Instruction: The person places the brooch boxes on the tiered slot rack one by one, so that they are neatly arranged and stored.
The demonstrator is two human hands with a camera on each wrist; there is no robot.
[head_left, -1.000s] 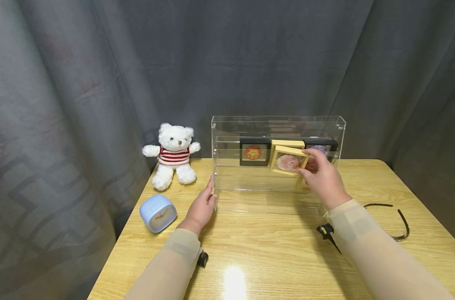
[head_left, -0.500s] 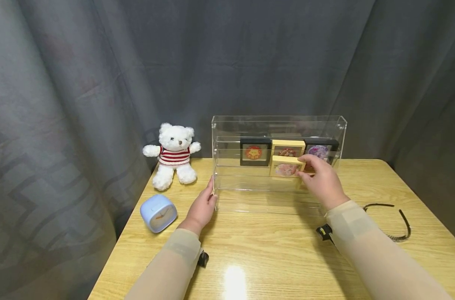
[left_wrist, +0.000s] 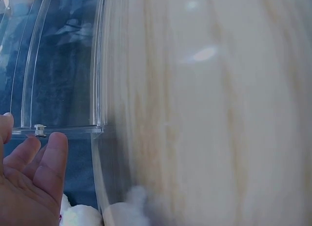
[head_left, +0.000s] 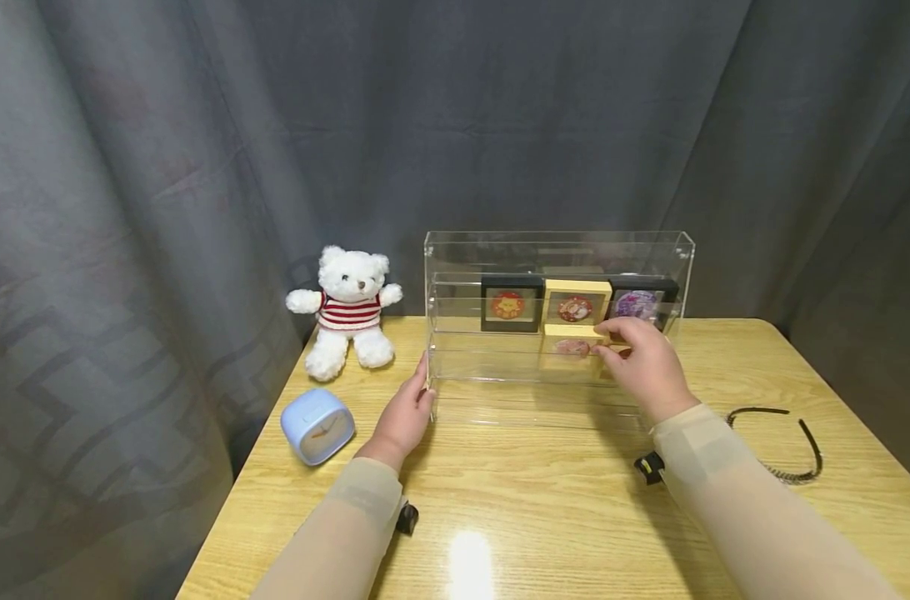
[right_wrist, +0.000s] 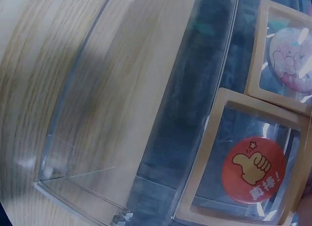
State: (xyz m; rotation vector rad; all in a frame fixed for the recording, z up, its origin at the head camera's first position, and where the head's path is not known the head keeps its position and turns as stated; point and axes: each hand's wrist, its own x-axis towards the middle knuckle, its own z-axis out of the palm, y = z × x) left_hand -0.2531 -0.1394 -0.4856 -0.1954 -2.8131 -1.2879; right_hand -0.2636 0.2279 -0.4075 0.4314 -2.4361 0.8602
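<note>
My right hand (head_left: 650,367) pinches the right edge of a small light-wood frame (head_left: 571,332) holding a round pink badge. That frame stands low in a front tier of the clear acrylic display rack (head_left: 485,371). In the right wrist view, the pink-badge frame (right_wrist: 255,53) sits beside another wooden frame (right_wrist: 204,153) with a red thumbs-up badge, which my hand mostly hides from the head. Behind them are a black frame (head_left: 487,315), a wooden frame (head_left: 577,286) and another black frame (head_left: 646,284). My left hand (head_left: 398,421) touches the rack's left side, fingertips (left_wrist: 58,138) against the panel.
Left of the rack sits a white teddy bear (head_left: 350,315) in a striped sweater. A light-blue alarm clock (head_left: 312,408) stands nearer on the wooden table (head_left: 537,508). A thin black curved band (head_left: 815,458) lies at the right. Grey curtains (head_left: 455,125) hang behind.
My right hand has lowered the pink-badge wooden frame, first tilted, down into the front tier, uncovering the wooden frame behind. The left hand stays put.
</note>
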